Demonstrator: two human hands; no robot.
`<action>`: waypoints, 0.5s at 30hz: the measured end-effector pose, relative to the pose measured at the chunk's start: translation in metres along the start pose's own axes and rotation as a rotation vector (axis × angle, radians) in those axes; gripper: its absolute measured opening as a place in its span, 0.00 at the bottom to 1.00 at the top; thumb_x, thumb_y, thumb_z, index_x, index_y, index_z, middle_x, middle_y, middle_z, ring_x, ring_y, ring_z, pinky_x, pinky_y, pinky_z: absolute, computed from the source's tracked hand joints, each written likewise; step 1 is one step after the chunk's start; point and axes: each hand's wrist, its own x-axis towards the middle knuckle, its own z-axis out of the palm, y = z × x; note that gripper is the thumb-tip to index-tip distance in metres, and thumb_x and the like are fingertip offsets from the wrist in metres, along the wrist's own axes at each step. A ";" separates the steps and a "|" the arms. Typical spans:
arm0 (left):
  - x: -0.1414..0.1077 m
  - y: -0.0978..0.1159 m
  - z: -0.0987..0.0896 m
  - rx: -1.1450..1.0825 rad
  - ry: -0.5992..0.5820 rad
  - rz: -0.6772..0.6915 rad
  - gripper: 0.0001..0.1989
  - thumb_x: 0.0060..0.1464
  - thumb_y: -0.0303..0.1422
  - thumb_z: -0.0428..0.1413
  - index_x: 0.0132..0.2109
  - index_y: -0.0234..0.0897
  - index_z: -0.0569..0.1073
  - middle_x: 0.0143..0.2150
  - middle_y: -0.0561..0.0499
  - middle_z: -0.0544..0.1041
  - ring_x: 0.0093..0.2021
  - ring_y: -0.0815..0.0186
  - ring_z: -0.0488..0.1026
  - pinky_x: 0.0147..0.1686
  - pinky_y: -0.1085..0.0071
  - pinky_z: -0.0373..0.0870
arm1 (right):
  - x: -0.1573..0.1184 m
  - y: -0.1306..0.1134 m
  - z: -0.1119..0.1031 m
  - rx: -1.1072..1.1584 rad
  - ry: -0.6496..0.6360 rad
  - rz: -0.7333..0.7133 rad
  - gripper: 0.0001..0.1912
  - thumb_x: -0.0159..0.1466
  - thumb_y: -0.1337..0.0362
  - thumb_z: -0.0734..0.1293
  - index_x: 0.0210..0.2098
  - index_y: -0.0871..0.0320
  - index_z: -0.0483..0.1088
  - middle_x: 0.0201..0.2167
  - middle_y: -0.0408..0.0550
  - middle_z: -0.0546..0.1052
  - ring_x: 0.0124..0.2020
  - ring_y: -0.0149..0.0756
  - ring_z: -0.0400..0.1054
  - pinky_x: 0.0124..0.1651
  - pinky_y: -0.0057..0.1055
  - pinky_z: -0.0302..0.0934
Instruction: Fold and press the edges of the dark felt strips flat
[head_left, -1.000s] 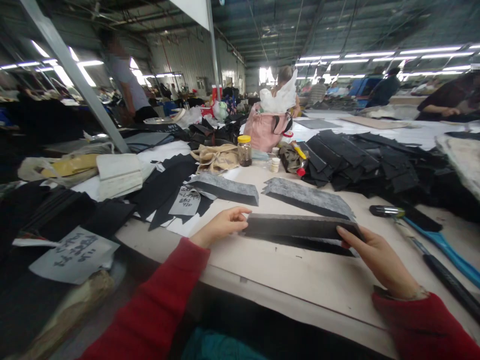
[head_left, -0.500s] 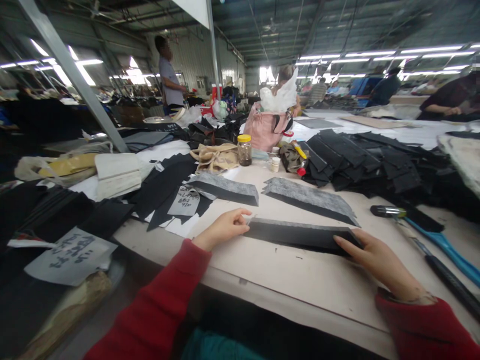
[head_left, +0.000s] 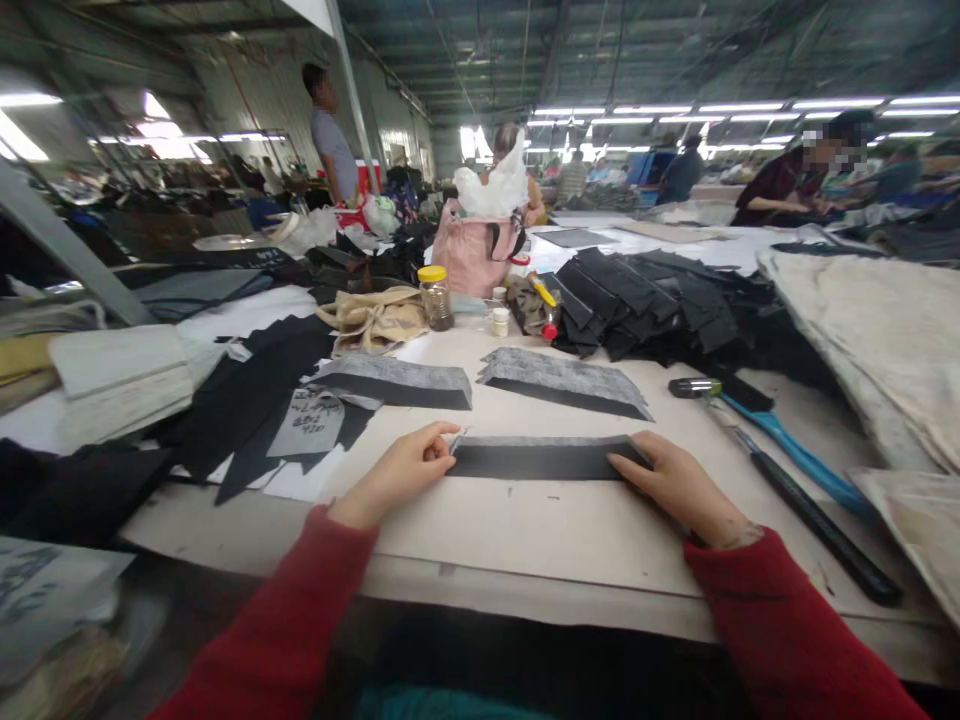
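Observation:
A long black strip of material [head_left: 536,460] with a grey upper edge lies level across the table in front of me. My left hand [head_left: 412,462] pinches its left end between thumb and fingers. At the other end, my right hand [head_left: 671,480] grips the strip, thumb on top and the fingers partly hidden. Just beyond lie two stacks of similar grey-faced strips, the left stack [head_left: 397,378] and the right stack [head_left: 566,380]. A paper label with handwriting [head_left: 307,422] rests beside the left stack on black pieces.
On the right lie a hammer [head_left: 806,500] and a blue-handled tool [head_left: 810,450]. A yellow-lidded jar [head_left: 436,300], a pink bag [head_left: 476,255] and a heap of black pieces [head_left: 652,295] stand behind. White padded material [head_left: 870,330] covers the far right. Other people work in the background.
My view has turned to the right, so things appear shifted left. The strip now lies more level, and both hands still hold its ends.

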 end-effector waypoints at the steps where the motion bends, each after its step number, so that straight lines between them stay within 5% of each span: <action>1: 0.000 0.001 0.000 0.008 -0.004 -0.007 0.20 0.47 0.33 0.51 0.50 0.38 0.66 0.27 0.57 0.66 0.28 0.70 0.64 0.29 0.75 0.59 | 0.000 -0.001 0.000 -0.009 0.002 -0.012 0.13 0.59 0.55 0.58 0.29 0.57 0.68 0.31 0.47 0.72 0.33 0.36 0.65 0.36 0.30 0.58; 15: 0.001 0.004 -0.001 0.125 -0.014 -0.038 0.22 0.48 0.36 0.49 0.52 0.39 0.64 0.29 0.55 0.68 0.29 0.68 0.66 0.31 0.74 0.61 | -0.004 -0.010 -0.002 -0.066 0.038 -0.054 0.09 0.59 0.61 0.59 0.26 0.58 0.65 0.29 0.47 0.69 0.33 0.33 0.63 0.37 0.29 0.57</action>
